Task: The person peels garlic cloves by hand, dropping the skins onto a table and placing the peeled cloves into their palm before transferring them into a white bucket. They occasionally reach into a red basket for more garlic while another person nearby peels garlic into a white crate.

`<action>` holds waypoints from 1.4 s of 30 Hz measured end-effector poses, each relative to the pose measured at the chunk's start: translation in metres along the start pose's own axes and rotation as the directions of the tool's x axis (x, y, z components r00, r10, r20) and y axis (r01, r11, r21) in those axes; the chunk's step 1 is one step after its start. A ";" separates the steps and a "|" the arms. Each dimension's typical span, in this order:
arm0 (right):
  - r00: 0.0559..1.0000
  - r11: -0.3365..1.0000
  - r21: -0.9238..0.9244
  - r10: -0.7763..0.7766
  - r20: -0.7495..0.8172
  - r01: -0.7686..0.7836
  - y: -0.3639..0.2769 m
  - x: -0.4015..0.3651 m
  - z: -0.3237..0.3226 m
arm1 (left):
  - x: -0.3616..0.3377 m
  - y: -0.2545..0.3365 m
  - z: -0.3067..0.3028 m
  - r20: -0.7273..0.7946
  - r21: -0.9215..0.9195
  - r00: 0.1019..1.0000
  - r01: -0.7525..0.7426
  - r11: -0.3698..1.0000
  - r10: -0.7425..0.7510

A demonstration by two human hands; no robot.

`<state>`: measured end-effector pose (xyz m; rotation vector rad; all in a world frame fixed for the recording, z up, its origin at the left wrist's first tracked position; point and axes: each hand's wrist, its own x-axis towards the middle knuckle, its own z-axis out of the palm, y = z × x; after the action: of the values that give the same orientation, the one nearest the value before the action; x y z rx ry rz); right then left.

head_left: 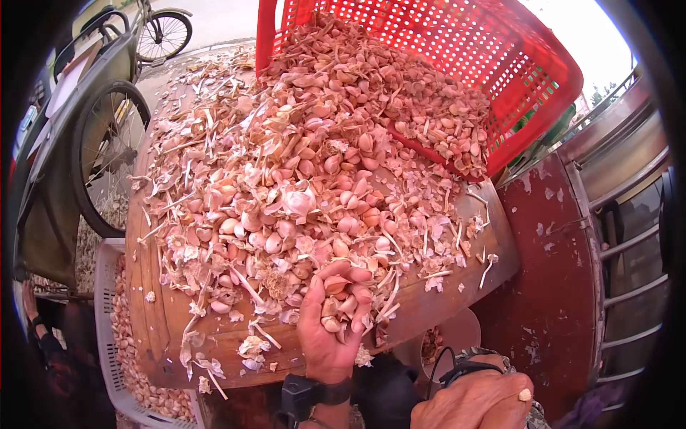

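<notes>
A heap of garlic cloves (pixel 307 164) mixed with papery skins and dry stems covers a round wooden tray (pixel 164 336). My left hand (pixel 330 330) is at the tray's near edge, palm up, fingers curled around a handful of cloves (pixel 337 297). A black watch (pixel 307 392) sits on that wrist. My right hand (pixel 477 402) is low at the bottom right, back up, away from the garlic. It has a ring on one finger, and its fingertips are out of view. A red plastic basket (pixel 514 64) lies tipped at the far side, cloves spilling from it onto the tray.
A white plastic crate (pixel 107 343) holding cloves sits below the tray on the left. A cart with spoked wheels (pixel 107 157) stands at the left, a bicycle wheel (pixel 164 34) behind it. A worn red metal panel (pixel 564 286) and steel rails (pixel 629 272) are at the right. Another person's arm (pixel 32 314) is at the far left.
</notes>
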<state>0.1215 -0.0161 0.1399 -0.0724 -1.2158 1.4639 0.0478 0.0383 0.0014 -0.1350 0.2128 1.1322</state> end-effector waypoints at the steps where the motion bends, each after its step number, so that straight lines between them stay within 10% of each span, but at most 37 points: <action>1: 1.000 1.000 -0.005 0.000 -0.002 0.000 0.000 0.000 -0.002 | 0.001 -0.001 -0.001 0.002 -0.001 1.000 0.005 1.000 -0.005; 5: 0.998 0.982 -0.178 -0.065 0.006 0.065 0.004 0.007 -0.015 | 0.002 0.002 -0.008 0.062 -0.020 0.998 0.020 1.000 -0.019; 7: 0.982 0.928 -0.326 0.189 -0.010 -0.182 -0.012 0.008 -0.035 | 0.002 0.000 -0.009 0.088 -0.033 0.995 0.038 0.999 -0.035; 9: 0.872 0.622 -0.625 0.435 -0.226 -0.472 -0.026 0.018 -0.042 | 0.000 -0.001 -0.004 -0.021 0.031 1.000 -0.001 1.000 0.002; 13: 0.944 0.161 -0.964 0.288 -0.158 -0.210 -0.006 0.018 -0.087 | -0.001 0.002 -0.003 -0.053 -0.172 0.998 0.027 0.985 -0.036; 16: 0.969 -0.309 -0.937 0.129 -0.213 -0.164 -0.013 0.029 -0.132 | 0.000 0.002 -0.007 0.065 -0.077 0.997 0.049 0.996 -0.045; 26: 0.841 -0.600 -0.750 0.225 -0.493 -0.279 0.028 0.051 -0.253 | 0.000 0.002 -0.004 0.007 -0.098 0.999 0.050 0.994 -0.050; 30: 0.839 -0.580 -0.755 0.208 -0.502 -0.307 0.041 0.041 -0.288 | 0.001 0.003 -0.004 0.006 -0.097 0.999 0.046 0.994 -0.046; 33: 0.969 -0.335 -0.922 0.080 -0.232 -0.193 0.028 0.033 -0.292 | 0.001 0.004 -0.005 0.003 -0.099 0.999 0.052 0.994 -0.052; 35: 0.540 0.363 -0.419 0.360 -0.761 -0.832 0.008 0.034 -0.277 | 0.001 0.004 -0.007 0.000 -0.092 0.999 0.051 0.994 -0.051; 36: 0.550 0.574 -0.247 0.444 -0.707 -0.781 -0.001 0.032 -0.269 | 0.001 0.003 -0.008 0.029 -0.099 0.998 0.050 0.994 -0.047; 42: 0.508 0.810 0.052 0.414 -0.755 -0.584 -0.014 0.032 -0.249 | 0.001 0.002 -0.007 0.052 -0.098 0.998 0.051 0.994 -0.046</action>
<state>0.2807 0.1586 0.0534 -1.1737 -0.6503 1.5326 0.0458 0.0384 -0.0053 -0.1989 0.1085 1.0965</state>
